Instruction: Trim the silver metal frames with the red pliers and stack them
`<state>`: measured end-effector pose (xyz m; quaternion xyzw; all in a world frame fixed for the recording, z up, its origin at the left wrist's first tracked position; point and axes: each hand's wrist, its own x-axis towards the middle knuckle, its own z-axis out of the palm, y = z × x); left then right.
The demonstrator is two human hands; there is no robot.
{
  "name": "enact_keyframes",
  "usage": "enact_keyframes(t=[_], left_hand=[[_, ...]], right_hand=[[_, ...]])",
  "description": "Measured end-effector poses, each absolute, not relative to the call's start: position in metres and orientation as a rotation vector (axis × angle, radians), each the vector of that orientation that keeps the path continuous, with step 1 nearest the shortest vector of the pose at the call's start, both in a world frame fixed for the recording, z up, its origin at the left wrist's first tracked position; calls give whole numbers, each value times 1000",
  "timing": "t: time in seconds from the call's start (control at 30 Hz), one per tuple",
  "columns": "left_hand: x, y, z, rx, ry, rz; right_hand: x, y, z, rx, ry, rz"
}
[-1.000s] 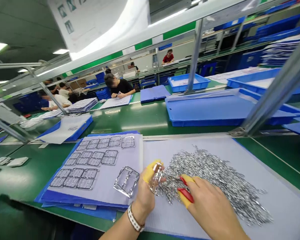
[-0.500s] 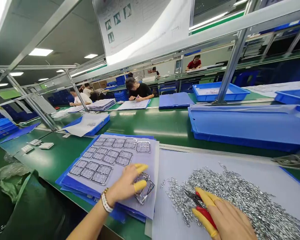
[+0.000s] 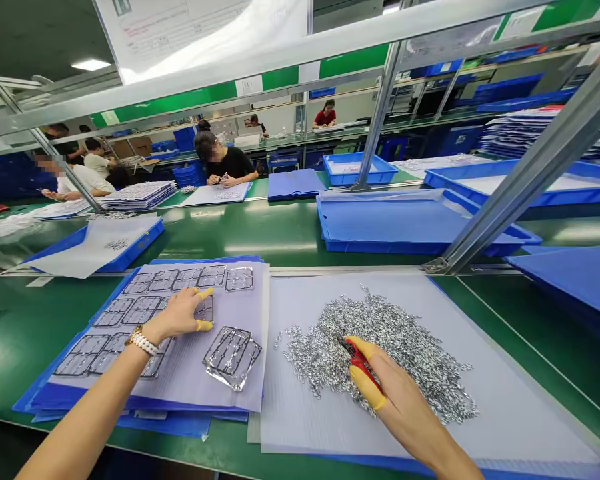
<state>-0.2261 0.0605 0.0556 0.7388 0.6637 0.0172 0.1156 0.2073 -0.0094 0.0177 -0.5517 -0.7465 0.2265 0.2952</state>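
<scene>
On the left, my left hand [image 3: 180, 315], with yellow finger covers, reaches over the sheet. Its thumb and finger are spread around one flat metallic-looking frame [image 3: 207, 310], partly hidden by the hand; I cannot tell whether they press on it. More such frames [image 3: 239, 279] lie in rows on the white sheet [image 3: 187, 380]. A few overlap in a loose pile [image 3: 231, 357] right of that hand. My right hand [image 3: 387, 387], also in yellow finger covers, is closed around red-handled cutting pliers [image 3: 363, 365]. Their dark tips point into a heap of small shiny metal-coloured pieces [image 3: 405, 340].
A blue tray [image 3: 380, 227] stands behind the heap, and another blue tray with paper [image 3: 150, 235] is at back left. A metal post [image 3: 525, 160] rises on the right. Across the bench, a person in black [image 3: 227, 163] works with both hands.
My left hand has moved from the loose pile to a frame in the middle row. My right hand still holds the pliers at the heap. The view has swung right.
</scene>
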Motion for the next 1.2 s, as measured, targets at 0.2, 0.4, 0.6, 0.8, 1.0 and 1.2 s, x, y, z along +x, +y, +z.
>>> enact_keyframes(t=[0.2, 0.4, 0.6, 0.8, 1.0, 1.2], left_hand=[[-189, 28, 81, 1366, 1242, 1100], [-76, 8, 82, 576, 522, 1220], [-14, 10, 54, 391, 501, 1016], [3, 8, 34, 378, 653, 1018], [9, 6, 35, 398, 794, 1079], [8, 4, 36, 495, 866, 1067]], right_hand=[[210, -11, 7, -1413, -2086, 517], [178, -8, 24, -1157, -2124, 123], [166, -20, 45, -1087, -2181, -170], [159, -24, 49, -1199, -2246, -241], [154, -21, 47, -1228, -2291, -288], [151, -21, 52, -1285, -2356, -379]])
